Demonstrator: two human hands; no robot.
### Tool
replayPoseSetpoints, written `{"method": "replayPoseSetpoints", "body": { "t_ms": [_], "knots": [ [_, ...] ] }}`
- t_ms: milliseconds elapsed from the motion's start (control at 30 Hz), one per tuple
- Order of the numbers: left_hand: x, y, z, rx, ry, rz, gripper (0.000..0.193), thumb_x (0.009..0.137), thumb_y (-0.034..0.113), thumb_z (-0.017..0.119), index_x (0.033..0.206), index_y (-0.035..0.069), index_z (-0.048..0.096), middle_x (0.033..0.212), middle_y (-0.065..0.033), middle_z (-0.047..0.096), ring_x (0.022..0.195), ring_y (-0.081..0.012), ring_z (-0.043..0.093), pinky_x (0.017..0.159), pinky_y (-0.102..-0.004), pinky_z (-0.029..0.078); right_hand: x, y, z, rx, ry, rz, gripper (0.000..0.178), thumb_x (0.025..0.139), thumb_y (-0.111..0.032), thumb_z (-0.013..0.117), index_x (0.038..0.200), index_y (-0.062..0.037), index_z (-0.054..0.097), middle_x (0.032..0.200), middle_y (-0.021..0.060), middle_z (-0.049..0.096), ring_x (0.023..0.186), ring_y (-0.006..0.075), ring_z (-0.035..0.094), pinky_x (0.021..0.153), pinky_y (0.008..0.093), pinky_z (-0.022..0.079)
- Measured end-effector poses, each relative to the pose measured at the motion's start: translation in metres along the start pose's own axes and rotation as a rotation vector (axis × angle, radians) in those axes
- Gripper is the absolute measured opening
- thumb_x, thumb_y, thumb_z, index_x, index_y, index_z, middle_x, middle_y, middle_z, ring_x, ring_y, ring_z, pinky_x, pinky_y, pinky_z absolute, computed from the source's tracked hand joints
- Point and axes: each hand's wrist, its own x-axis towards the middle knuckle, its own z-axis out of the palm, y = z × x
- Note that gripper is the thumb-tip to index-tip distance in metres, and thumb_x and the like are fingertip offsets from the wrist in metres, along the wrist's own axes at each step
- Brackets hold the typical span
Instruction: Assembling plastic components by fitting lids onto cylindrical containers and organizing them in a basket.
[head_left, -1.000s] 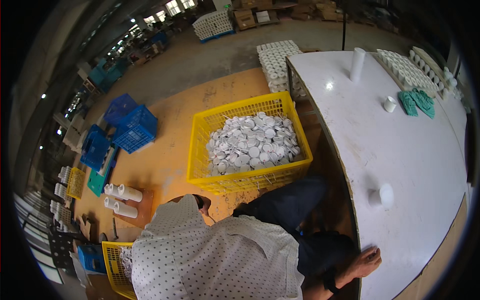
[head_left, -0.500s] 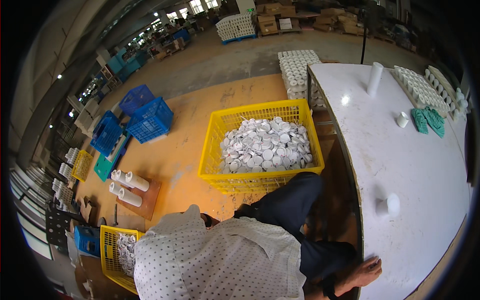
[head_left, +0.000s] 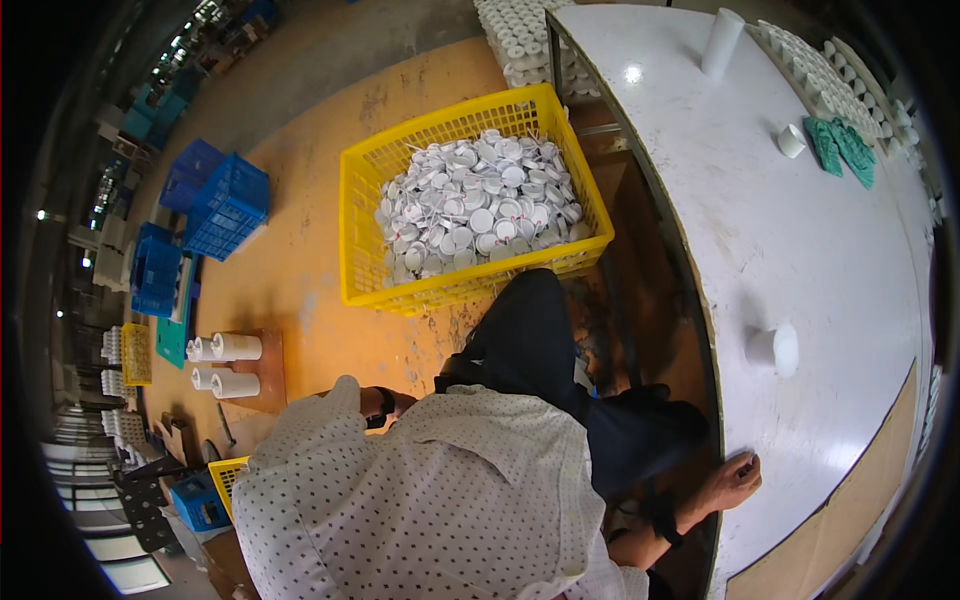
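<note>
My right hand (head_left: 735,482) rests on the near left edge of the white tabletop (head_left: 800,250), its fingers curled closed. What they hold, if anything, is too small to make out. My left hand (head_left: 398,402) is at my lap beside my patterned shirt; only its wrist with a dark band and part of the back show, and its fingers are hidden. Farther along the table from my right hand stands a white cup-shaped piece (head_left: 780,350). Beyond my knee, a yellow crate (head_left: 350,230) on the floor is heaped with white round caps (head_left: 480,200).
On the table's far part are a tall white cylinder (head_left: 722,45), a small white cup (head_left: 792,141), a green cloth (head_left: 840,150) and a tray of white cups (head_left: 815,75). Blue crates (head_left: 230,205) and several white cylinders on a brown board (head_left: 270,365) stand left. Cardboard (head_left: 830,510) lies at the table's near right.
My view has tilted down and turned, so the crate and table pieces sit higher in the picture. More of my left wrist shows. My right hand stays at the table edge, closed.
</note>
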Motion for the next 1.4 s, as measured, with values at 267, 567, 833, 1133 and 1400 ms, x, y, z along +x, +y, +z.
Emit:
{"method": "replayPoseSetpoints", "body": {
  "t_ms": [267, 567, 833, 1133, 1400],
  "knots": [
    [0.040, -0.063, -0.016, -0.330, -0.193, 0.025, 0.036, 0.076, 0.011, 0.051, 0.111, 0.008, 0.057, 0.095, -0.0118, 0.063, 0.072, -0.0233, 0.060, 0.059, -0.0345, 0.049, -0.001, 0.017, -0.002, -0.116, -0.084, 0.035, 0.021, 0.085, -0.020, 0.053, 0.097, -0.0069, 0.064, 0.080, 0.0107, 0.056, 0.070, 0.0235, 0.056, 0.059, 0.0341, 0.045],
    [-0.015, -0.028, -0.140, -0.127, 0.192, 0.428, 0.019, 0.079, 0.027, 0.058, 0.080, 0.008, 0.059, 0.066, -0.0061, 0.057, 0.061, -0.0160, 0.051, 0.059, -0.0310, 0.045, -0.003, 0.064, 0.009, -0.715, -0.404, -0.393, 0.028, 0.084, -0.007, 0.045, 0.109, -0.0032, 0.056, 0.099, 0.0115, 0.056, 0.095, 0.0231, 0.051, 0.088, 0.0301, 0.039],
    [-0.121, -0.008, -0.208, -0.174, 0.372, 0.198, 0.033, 0.074, 0.032, 0.057, 0.093, 0.006, 0.063, 0.091, -0.0126, 0.064, 0.087, -0.0281, 0.059, 0.074, -0.0379, 0.045, -0.003, -0.011, -0.008, -0.899, -0.856, -0.224, 0.082, 0.078, -0.047, 0.048, 0.129, 0.0124, 0.023, 0.131, 0.0286, 0.030, 0.121, 0.0415, 0.033, 0.097, 0.0507, 0.030],
    [-0.147, -0.048, -0.288, 0.054, 0.588, 0.240, 0.026, 0.070, 0.027, 0.051, 0.072, 0.003, 0.061, 0.072, -0.0192, 0.061, 0.070, -0.0347, 0.059, 0.062, -0.0423, 0.044, -0.018, 0.009, 0.018, -1.157, -0.690, -0.386, 0.083, 0.078, -0.053, 0.041, 0.126, 0.0131, 0.030, 0.123, 0.0313, 0.039, 0.110, 0.0424, 0.044, 0.092, 0.0496, 0.036],
    [-0.158, -0.020, -0.309, 0.156, 0.622, 0.261, 0.029, 0.074, 0.026, 0.048, 0.076, 0.001, 0.062, 0.078, -0.0213, 0.061, 0.074, -0.0369, 0.059, 0.066, -0.0440, 0.045, -0.016, -0.003, 0.014, -1.066, -0.595, -0.406, 0.081, 0.078, -0.053, 0.041, 0.125, 0.0126, 0.034, 0.121, 0.0319, 0.042, 0.107, 0.0430, 0.046, 0.089, 0.0481, 0.040]
  ]
}}
